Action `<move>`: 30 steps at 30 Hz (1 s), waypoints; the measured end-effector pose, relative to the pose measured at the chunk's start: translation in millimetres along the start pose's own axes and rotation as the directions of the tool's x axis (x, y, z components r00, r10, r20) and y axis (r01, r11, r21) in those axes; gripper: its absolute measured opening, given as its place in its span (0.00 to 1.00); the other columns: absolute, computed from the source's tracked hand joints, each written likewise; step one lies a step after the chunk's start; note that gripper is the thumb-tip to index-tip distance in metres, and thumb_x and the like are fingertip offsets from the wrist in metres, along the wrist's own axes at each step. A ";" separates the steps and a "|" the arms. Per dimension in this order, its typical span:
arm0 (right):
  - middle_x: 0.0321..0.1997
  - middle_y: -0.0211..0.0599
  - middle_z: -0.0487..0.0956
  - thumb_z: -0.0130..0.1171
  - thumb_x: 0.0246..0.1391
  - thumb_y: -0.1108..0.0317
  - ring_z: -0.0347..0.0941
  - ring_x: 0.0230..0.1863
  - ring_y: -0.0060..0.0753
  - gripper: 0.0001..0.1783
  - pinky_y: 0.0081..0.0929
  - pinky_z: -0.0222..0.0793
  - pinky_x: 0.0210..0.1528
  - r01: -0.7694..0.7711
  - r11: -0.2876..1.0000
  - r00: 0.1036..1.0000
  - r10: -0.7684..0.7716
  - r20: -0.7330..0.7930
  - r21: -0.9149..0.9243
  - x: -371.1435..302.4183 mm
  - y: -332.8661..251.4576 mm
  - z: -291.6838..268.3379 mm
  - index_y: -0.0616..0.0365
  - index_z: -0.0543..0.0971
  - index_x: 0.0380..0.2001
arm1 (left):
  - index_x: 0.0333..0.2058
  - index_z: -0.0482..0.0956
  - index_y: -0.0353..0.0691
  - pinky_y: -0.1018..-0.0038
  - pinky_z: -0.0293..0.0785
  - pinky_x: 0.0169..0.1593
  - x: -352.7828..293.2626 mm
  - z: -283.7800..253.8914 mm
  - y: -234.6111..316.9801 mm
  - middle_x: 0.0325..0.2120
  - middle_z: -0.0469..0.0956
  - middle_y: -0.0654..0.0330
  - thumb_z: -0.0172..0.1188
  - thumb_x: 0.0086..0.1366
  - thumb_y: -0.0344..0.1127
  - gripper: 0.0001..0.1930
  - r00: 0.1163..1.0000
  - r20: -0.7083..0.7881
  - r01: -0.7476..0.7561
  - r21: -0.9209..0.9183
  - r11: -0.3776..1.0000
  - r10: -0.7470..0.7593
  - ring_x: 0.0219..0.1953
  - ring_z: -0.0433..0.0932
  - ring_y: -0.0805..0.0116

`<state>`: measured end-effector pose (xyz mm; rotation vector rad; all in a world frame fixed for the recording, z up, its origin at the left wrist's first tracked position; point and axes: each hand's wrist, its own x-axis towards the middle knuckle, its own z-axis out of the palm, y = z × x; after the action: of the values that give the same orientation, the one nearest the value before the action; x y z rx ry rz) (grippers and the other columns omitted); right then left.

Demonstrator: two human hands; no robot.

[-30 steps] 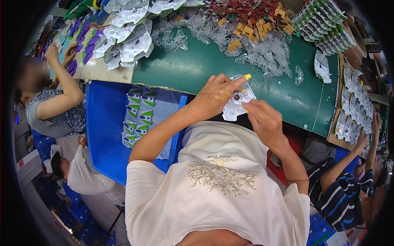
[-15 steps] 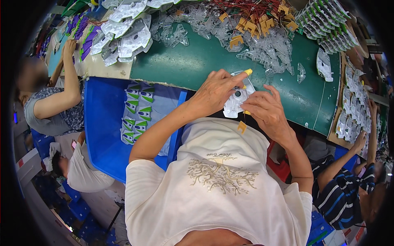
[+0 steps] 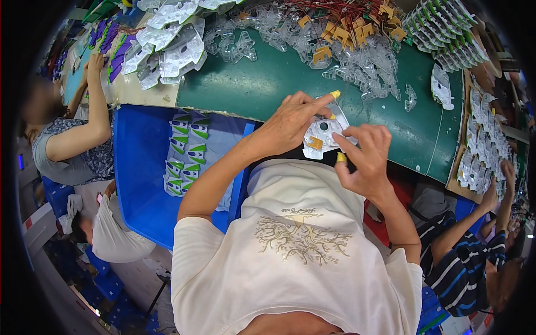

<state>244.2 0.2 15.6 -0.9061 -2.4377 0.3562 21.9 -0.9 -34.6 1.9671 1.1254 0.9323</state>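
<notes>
In the head view, you work over a pale shell (image 3: 316, 133) at the near edge of a green counter (image 3: 251, 89), its near end jutting past the rim toward your shirt. An orange clip (image 3: 315, 143) lies on the shell, on the near side of its dark round hole. Your left hand (image 3: 287, 124) grips the shell along its left and far side, forefinger stretched to the far end, yellow covers on two fingertips. Your right hand (image 3: 365, 159) is poised at the near right edge, thumb and forefinger parted, with nothing visible between them; whether the forefinger touches the shell or hovers just above it, you cannot tell from here.

The step in hand looks to be fitting the clip, and any wire with it, into the shell; a wire there is too fine to make out. The next move seems to call for a firm left hold and a light, exact right fingertip to settle the clip without knocking it off the near edge. Nothing shows whether it is seated.

On the far side of the counter, clear parts (image 3: 368, 72) are heaped beside red wires (image 3: 335, 14) and more orange clips. A stack of shells (image 3: 446, 33) leans at the far right. To your left, a blue bin (image 3: 134, 167) holds rows of green-and-white pieces (image 3: 178, 145).
</notes>
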 end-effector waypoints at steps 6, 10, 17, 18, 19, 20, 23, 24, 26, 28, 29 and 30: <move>0.27 0.32 0.76 0.63 0.41 0.79 0.69 0.35 0.37 0.17 0.36 0.61 0.44 -0.387 0.916 0.909 0.399 -0.122 0.108 -26.3 21.9 1.7 0.57 0.77 0.39 | 0.67 0.59 0.40 0.63 0.63 0.56 3.6 4.3 -3.0 0.47 0.80 0.59 0.51 0.62 0.19 0.33 1.000 -0.003 -0.029 0.005 1.000 0.029 0.46 0.69 0.56; 0.37 0.43 0.76 0.58 0.48 0.80 0.72 0.39 0.42 0.12 0.36 0.69 0.44 -0.349 0.901 0.925 0.374 -0.057 0.257 -35.6 24.2 25.9 0.60 0.75 0.38 | 0.60 0.69 0.36 0.63 0.68 0.52 5.0 4.7 9.2 0.43 0.81 0.55 0.53 0.58 0.17 0.28 0.995 -0.095 0.023 0.002 1.000 -0.023 0.46 0.73 0.54; 0.33 0.37 0.78 0.57 0.55 0.77 0.75 0.34 0.30 0.08 0.27 0.69 0.39 -0.552 0.778 0.658 0.627 -0.417 0.300 -35.0 101.0 -49.3 0.61 0.75 0.39 | 0.48 0.77 0.32 0.67 0.73 0.46 14.6 -11.7 12.1 0.38 0.80 0.52 0.61 0.59 0.21 0.16 0.929 -0.364 0.095 0.048 0.994 -0.071 0.41 0.78 0.56; 0.31 0.36 0.78 0.56 0.56 0.77 0.75 0.32 0.26 0.08 0.24 0.69 0.36 -0.531 0.781 0.619 0.623 -0.479 0.330 -37.2 129.3 -58.9 0.62 0.75 0.40 | 0.48 0.77 0.32 0.68 0.73 0.46 13.9 -8.3 10.6 0.38 0.80 0.53 0.61 0.60 0.22 0.16 0.937 -0.338 0.105 0.040 0.994 -0.086 0.40 0.77 0.57; 0.31 0.35 0.78 0.55 0.57 0.76 0.75 0.31 0.24 0.08 0.23 0.69 0.35 -0.583 0.763 0.602 0.637 -0.481 0.281 -39.7 150.8 -76.6 0.63 0.75 0.40 | 0.48 0.77 0.32 0.68 0.73 0.46 15.0 -4.1 8.2 0.37 0.80 0.53 0.61 0.60 0.22 0.16 0.948 -0.304 0.110 0.025 0.994 -0.097 0.40 0.77 0.57; 0.30 0.34 0.78 0.55 0.57 0.76 0.74 0.30 0.22 0.08 0.22 0.69 0.35 -0.561 0.771 0.582 0.627 -0.518 0.303 -43.7 178.5 -84.8 0.64 0.74 0.41 | 0.47 0.77 0.32 0.67 0.73 0.45 14.4 2.0 6.1 0.37 0.80 0.52 0.61 0.60 0.22 0.16 0.952 -0.284 0.117 -0.005 0.993 -0.114 0.40 0.77 0.56; 0.29 0.31 0.77 0.56 0.57 0.75 0.72 0.30 0.19 0.09 0.19 0.67 0.35 -0.555 0.772 0.547 0.619 -0.563 0.310 -56.4 247.1 -95.3 0.64 0.74 0.41 | 0.44 0.79 0.32 0.65 0.72 0.45 17.8 9.0 -2.9 0.36 0.81 0.50 0.62 0.58 0.23 0.13 0.966 -0.253 0.077 0.091 0.993 -0.052 0.39 0.77 0.52; 0.29 0.30 0.77 0.55 0.57 0.74 0.71 0.30 0.18 0.10 0.19 0.67 0.35 -0.562 0.760 0.539 0.636 -0.553 0.326 -53.7 253.2 -95.5 0.64 0.75 0.42 | 0.44 0.79 0.32 0.65 0.72 0.45 16.8 8.6 -1.3 0.36 0.81 0.50 0.62 0.58 0.23 0.13 0.963 -0.265 0.081 0.100 0.992 -0.052 0.39 0.77 0.52; 0.29 0.31 0.77 0.56 0.57 0.74 0.72 0.30 0.18 0.10 0.19 0.66 0.34 -0.592 0.754 0.541 0.633 -0.553 0.284 -52.7 260.8 -92.7 0.63 0.75 0.43 | 0.43 0.80 0.32 0.64 0.72 0.45 16.3 7.9 1.8 0.36 0.81 0.50 0.62 0.58 0.22 0.13 0.959 -0.275 0.099 0.080 0.992 -0.073 0.39 0.77 0.52; 0.27 0.30 0.77 0.56 0.58 0.73 0.71 0.28 0.18 0.10 0.20 0.66 0.33 -0.583 0.759 0.512 0.621 -0.594 0.291 -56.0 268.2 -87.0 0.62 0.76 0.43 | 0.43 0.80 0.33 0.64 0.73 0.45 15.8 7.1 -1.5 0.36 0.82 0.51 0.63 0.57 0.23 0.13 0.959 -0.279 0.077 0.101 0.992 -0.046 0.38 0.78 0.52; 0.26 0.29 0.76 0.56 0.58 0.73 0.70 0.27 0.18 0.10 0.20 0.65 0.32 -0.597 0.740 0.479 0.638 -0.603 0.308 -56.6 266.1 -85.0 0.62 0.76 0.43 | 0.43 0.80 0.34 0.64 0.73 0.44 16.2 7.7 -1.9 0.36 0.82 0.51 0.63 0.57 0.23 0.13 0.957 -0.287 0.066 0.100 0.993 -0.035 0.38 0.78 0.52; 0.24 0.29 0.76 0.57 0.58 0.73 0.68 0.25 0.17 0.09 0.22 0.64 0.30 -0.627 0.714 0.435 0.653 -0.620 0.312 -57.6 264.7 -84.9 0.63 0.76 0.42 | 0.42 0.80 0.34 0.64 0.73 0.43 16.4 9.2 -4.0 0.36 0.83 0.53 0.64 0.56 0.23 0.13 0.952 -0.307 0.053 0.098 0.994 -0.020 0.37 0.79 0.53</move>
<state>468.8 164.0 -42.3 -1.6067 -1.2928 0.2372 34.1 13.5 -38.6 1.9204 1.4041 1.2102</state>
